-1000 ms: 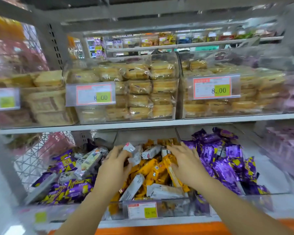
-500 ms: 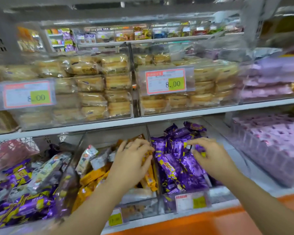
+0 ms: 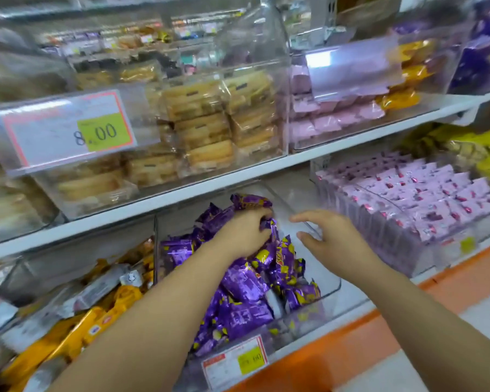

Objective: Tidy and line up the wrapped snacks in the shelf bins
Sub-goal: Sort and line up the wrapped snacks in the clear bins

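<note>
A clear bin (image 3: 330, 287) on the lower shelf holds a loose heap of purple wrapped snacks (image 3: 246, 284). My left hand (image 3: 242, 233) lies on the heap near the back, its fingers curled over a few purple packs. My right hand (image 3: 327, 239) hovers over the bare right part of the same bin, fingers spread, holding nothing. The bin to the left contains yellow and white wrapped snacks (image 3: 96, 312) in disorder.
Pink packs (image 3: 425, 205) stand in neat rows in the bin to the right. The upper shelf carries clear bins of wrapped cakes (image 3: 204, 125) and pink packets (image 3: 317, 120). Price tags (image 3: 65, 128) hang on bin fronts. An orange shelf edge (image 3: 351, 343) runs below.
The view has swung right. My left hand left the yellow-snack bin and now rests on the purple heap. My right hand lifted off the purple packs and moved right, fingers spread.
</note>
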The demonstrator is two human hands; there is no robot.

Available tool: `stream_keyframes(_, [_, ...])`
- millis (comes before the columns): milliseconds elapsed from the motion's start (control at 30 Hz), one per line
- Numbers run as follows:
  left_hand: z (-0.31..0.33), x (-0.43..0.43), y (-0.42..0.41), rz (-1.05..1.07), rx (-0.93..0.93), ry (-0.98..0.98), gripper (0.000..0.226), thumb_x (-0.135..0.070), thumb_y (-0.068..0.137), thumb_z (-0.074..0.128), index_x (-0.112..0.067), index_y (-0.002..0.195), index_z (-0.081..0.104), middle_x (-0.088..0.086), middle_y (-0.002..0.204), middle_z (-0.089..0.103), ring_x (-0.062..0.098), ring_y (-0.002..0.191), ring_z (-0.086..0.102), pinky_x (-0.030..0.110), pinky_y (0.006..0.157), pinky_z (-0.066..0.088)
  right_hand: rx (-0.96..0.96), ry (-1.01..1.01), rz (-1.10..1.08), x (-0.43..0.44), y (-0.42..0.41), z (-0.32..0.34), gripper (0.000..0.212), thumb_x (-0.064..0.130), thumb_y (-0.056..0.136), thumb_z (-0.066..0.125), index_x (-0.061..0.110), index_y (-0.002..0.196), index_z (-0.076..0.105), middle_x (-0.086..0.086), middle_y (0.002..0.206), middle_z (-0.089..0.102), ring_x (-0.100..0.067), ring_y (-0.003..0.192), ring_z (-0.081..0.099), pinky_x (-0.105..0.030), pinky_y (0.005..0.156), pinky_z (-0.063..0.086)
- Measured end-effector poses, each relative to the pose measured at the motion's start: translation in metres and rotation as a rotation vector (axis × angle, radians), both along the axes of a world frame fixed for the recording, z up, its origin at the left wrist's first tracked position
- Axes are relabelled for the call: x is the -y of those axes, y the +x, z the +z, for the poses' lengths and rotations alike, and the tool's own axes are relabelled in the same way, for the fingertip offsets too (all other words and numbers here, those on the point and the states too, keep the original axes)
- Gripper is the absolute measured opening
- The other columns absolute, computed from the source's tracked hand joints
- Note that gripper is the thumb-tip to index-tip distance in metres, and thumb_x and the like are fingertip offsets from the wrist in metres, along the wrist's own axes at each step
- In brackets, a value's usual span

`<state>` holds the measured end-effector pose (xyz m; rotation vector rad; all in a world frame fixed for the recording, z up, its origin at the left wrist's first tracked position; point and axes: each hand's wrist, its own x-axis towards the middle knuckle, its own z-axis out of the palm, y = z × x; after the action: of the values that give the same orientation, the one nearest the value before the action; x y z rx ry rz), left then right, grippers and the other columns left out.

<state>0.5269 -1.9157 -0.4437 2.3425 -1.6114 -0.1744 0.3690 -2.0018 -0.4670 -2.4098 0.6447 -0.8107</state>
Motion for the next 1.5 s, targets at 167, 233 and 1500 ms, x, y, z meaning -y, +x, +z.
stream_keyframes(167, [0.000, 0.012, 0.004, -0.123, -0.071, 0.196, 0.035, -0.020, 0.092, 0.059, -0.016, 0.126, 0.059, 0.004, 0.121, 0.062, 0.020, 0.114, 0.056, 0.021, 0.090, 0.036, 0.015, 0.035, 0.044, 0.004, -0.004, 0.000, 0.029, 0.008, 0.084, 0.065, 0.016, 0.112, 0.068, 0.003, 0.116, 0.066, -0.015, 0.113, 0.056, -0.019, 0.097, 0.035])
stream_keyframes(233, [0.002, 0.006, 0.004, -0.212, -0.176, 0.188, 0.029, -0.016, 0.092, 0.060, -0.012, 0.120, 0.064, 0.002, 0.116, 0.066, 0.012, 0.109, 0.059, 0.017, 0.093, 0.039, 0.011, 0.034, 0.061, 0.004, -0.004, 0.001, 0.029, 0.006, 0.083, 0.066, 0.016, 0.110, 0.068, 0.003, 0.116, 0.065, -0.015, 0.113, 0.056, -0.019, 0.097, 0.035])
stream_keyframes(1500, [0.042, -0.082, 0.016, 0.468, -0.123, -0.203, 0.030, -0.043, 0.091, 0.054, -0.022, 0.111, 0.062, 0.006, 0.100, 0.066, 0.023, 0.091, 0.060, 0.027, 0.072, 0.040, -0.429, -0.392, 0.180, -0.022, 0.037, 0.007, 0.047, 0.031, 0.095, 0.047, 0.035, 0.142, 0.037, 0.009, 0.147, 0.037, -0.015, 0.140, 0.022, -0.030, 0.116, 0.009])
